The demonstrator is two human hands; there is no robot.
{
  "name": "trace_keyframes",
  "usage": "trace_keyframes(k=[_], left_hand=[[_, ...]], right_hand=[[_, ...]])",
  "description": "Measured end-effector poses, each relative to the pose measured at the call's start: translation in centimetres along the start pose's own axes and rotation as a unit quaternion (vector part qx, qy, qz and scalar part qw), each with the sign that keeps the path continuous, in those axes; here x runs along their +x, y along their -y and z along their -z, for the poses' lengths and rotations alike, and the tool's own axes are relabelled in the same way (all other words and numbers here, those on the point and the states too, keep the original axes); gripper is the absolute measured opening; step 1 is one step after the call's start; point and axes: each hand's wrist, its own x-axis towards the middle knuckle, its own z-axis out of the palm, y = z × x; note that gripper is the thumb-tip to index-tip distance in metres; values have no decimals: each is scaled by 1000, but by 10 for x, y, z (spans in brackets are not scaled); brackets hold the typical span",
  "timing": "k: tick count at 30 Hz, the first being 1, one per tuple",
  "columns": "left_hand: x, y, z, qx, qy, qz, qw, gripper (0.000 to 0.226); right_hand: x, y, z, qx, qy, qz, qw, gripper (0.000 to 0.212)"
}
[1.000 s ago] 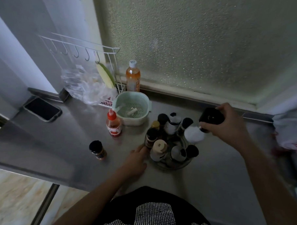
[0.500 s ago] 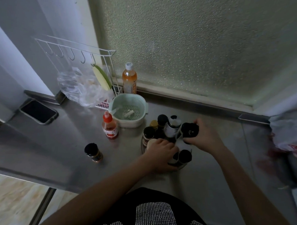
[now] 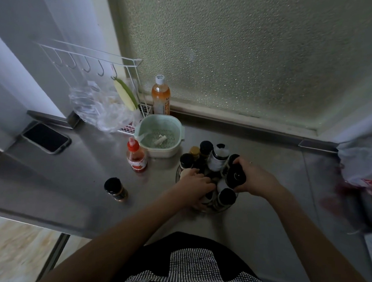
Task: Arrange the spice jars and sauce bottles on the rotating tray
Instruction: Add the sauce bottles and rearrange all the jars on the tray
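Note:
A round rotating tray on the steel counter is crowded with several dark-capped jars and bottles. My right hand grips a black-lidded jar at the tray's right side, low among the others. My left hand lies over the tray's front left, fingers curled down on a jar that it hides. A red-capped sauce bottle stands left of the tray. A small black-capped spice jar stands alone further left and nearer me.
A pale green strainer basket sits behind the tray, an orange drink bottle at the window sill. A phone lies far left, by a wire rack with a plastic bag. A crumpled bag lies at the right.
My right hand brought the black-lidded jar from above the right side down onto the tray. My left hand moved from the counter in front of the tray onto the jars.

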Motion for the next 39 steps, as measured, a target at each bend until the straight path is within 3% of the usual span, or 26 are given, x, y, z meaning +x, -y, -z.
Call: trace_keyframes(k=[3,5,7,9,11,13,15,19,22,26,29,33,36,39], left_hand=[[-9,3,-7,50,-61,-15,997,51],[-17,6,-9,24,-91,-2,996,61],[-32,11,-4,-35,-172,28,984,57],[-54,19,-1,-72,-252,114,958,44],[-79,33,-8,-51,-303,247,919,38],[-102,48,-21,-29,-298,390,871,40],[-116,58,-36,-32,-248,483,839,43],[-131,60,-50,-111,-119,553,817,41],[-133,64,-50,-134,-67,536,831,27],[-131,71,-37,-207,-145,523,814,22],[-122,69,-2,-233,-261,501,792,25],[-100,51,62,-281,-357,400,796,43],[-74,33,98,-299,-373,308,823,46],[-46,20,113,-301,-325,222,869,45]], right_hand=[[1,12,13,0,15,24,1000,88],[0,33,24,18,-27,65,997,78],[2,60,29,24,-95,115,989,63],[9,90,26,31,-117,161,980,54],[21,124,18,45,-84,218,971,54],[32,160,6,55,-29,280,958,61],[46,190,-9,39,2,312,949,66],[69,223,-39,5,-2,345,939,62],[77,225,-53,12,-68,329,942,36],[70,209,-48,120,-114,309,937,7],[50,183,-12,227,-205,289,907,7],[3,133,56,308,-285,264,868,13],[-29,95,92,323,-340,243,849,15],[-42,56,101,300,-352,200,864,15]])
